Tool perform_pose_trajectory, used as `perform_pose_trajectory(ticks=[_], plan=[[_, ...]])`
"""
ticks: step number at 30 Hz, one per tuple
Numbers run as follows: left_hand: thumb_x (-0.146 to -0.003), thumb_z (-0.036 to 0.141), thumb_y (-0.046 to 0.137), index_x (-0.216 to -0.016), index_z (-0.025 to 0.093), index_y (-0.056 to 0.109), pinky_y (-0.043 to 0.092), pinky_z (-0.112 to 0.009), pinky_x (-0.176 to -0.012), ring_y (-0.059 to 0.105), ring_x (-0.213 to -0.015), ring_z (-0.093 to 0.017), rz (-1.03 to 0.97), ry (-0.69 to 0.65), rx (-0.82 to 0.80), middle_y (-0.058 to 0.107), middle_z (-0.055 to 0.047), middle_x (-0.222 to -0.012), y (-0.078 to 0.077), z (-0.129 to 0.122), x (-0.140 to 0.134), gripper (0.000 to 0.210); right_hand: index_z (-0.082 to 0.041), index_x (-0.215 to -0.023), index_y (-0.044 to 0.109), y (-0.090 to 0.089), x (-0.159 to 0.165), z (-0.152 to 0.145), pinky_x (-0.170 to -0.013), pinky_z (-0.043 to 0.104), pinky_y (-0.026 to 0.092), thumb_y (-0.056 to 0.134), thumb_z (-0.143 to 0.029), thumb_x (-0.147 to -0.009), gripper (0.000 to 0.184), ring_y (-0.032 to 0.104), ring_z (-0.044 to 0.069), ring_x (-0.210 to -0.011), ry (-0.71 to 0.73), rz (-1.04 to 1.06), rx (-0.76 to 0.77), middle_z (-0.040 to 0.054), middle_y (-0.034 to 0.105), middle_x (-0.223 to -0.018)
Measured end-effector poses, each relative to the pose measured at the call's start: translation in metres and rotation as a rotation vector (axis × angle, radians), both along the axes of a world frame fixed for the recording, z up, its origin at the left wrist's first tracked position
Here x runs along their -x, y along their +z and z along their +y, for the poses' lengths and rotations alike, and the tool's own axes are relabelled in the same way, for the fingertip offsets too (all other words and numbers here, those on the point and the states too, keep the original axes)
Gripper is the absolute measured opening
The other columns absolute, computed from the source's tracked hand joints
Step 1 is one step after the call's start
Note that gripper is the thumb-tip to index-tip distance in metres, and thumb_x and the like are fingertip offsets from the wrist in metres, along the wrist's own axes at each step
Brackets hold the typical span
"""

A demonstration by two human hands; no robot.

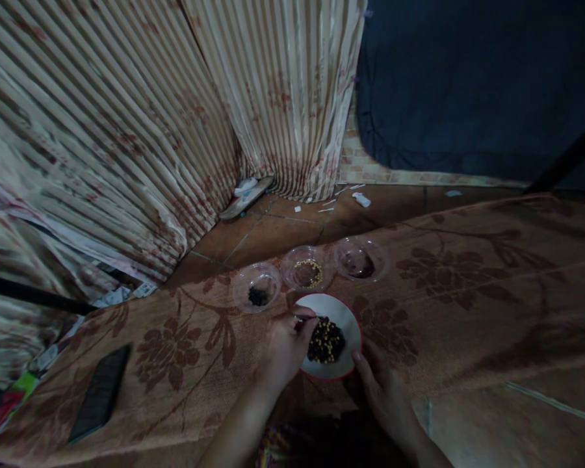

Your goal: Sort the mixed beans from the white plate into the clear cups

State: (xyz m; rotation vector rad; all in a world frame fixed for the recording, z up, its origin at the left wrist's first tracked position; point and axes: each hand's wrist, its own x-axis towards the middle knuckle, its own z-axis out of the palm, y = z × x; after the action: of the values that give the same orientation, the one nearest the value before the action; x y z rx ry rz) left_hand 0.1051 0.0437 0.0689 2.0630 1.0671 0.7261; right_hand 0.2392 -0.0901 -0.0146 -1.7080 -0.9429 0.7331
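A white bowl (350, 333) with a red rim holds a mix of dark and yellow bean-like grains (326, 341). My right hand (380, 377) grips its right side, thumb on the rim. Over the bowl's left edge, my left hand (290, 341) is closed in a pinch; what its fingertips hold, if anything, is unclear. Beyond the bowl, three clear plastic cups stand in a row. The left cup (241, 286) contains black grains (258, 297), the middle cup (292, 265) yellow ones (314, 274), and the right cup (380, 258) dark reddish ones (363, 265).
A brown flower-patterned cloth (443, 331) covers the long surface beneath these things. A dark phone (101, 393) lies on it at left. Beyond are a striped curtain (141, 130), a slipper (247, 198) and white scraps (361, 199) on the tiled floor. Dark blue fabric (478, 84) hangs at upper right.
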Motion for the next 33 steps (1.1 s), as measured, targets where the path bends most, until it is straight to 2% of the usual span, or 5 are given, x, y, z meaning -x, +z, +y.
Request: perform_pose_trajectory(ticks=[9,24,29,33], plan=[[-0.087,0.022,0.059,-0.09,0.023,0.073,0.055,-0.022,-0.067,0.071,-0.074,-0.015,0.01,0.011,-0.017,0.077,-0.001,-0.088,-0.013,-0.001,-0.004,0.014,-0.02,-0.122,0.057,-0.002,0.0,-0.002,-0.083,0.031,0.056,0.045,-0.047,-0.094,0.041,0.065,0.025,-0.111,0.028,0.021,0.011,0.0103,0.071,-0.114],[-0.088,0.018,0.06,-0.091,0.022,0.072,0.055,-0.024,-0.075,0.072,-0.085,-0.016,0.029,-0.029,-0.057,0.076,-0.001,-0.091,-0.015,-0.004,-0.007,0.014,-0.019,-0.121,0.059,0.001,0.0,0.001,-0.084,0.031,0.055,0.046,-0.048,-0.093,0.042,0.067,0.024,-0.106,0.019,0.018,0.006,0.0099,0.071,-0.113],[-0.088,0.017,0.059,-0.09,0.022,0.072,0.054,-0.023,-0.076,0.072,-0.083,-0.015,0.038,-0.037,-0.071,0.076,-0.001,-0.091,-0.014,-0.003,-0.007,0.014,-0.019,-0.122,0.058,-0.002,0.0,0.0,-0.082,0.031,0.056,0.046,-0.048,-0.093,0.043,0.067,0.024,-0.107,0.023,0.012,0.011,0.0101,0.071,-0.115],[-0.088,0.017,0.059,-0.089,0.022,0.072,0.054,-0.022,-0.074,0.072,-0.082,-0.014,0.051,-0.029,-0.084,0.076,0.0,-0.089,-0.015,-0.004,-0.007,0.014,-0.019,-0.123,0.057,-0.002,0.0,-0.001,-0.087,0.032,0.054,0.044,-0.048,-0.094,0.043,0.067,0.024,-0.107,0.03,-0.002,0.023,0.011,0.07,-0.117]])
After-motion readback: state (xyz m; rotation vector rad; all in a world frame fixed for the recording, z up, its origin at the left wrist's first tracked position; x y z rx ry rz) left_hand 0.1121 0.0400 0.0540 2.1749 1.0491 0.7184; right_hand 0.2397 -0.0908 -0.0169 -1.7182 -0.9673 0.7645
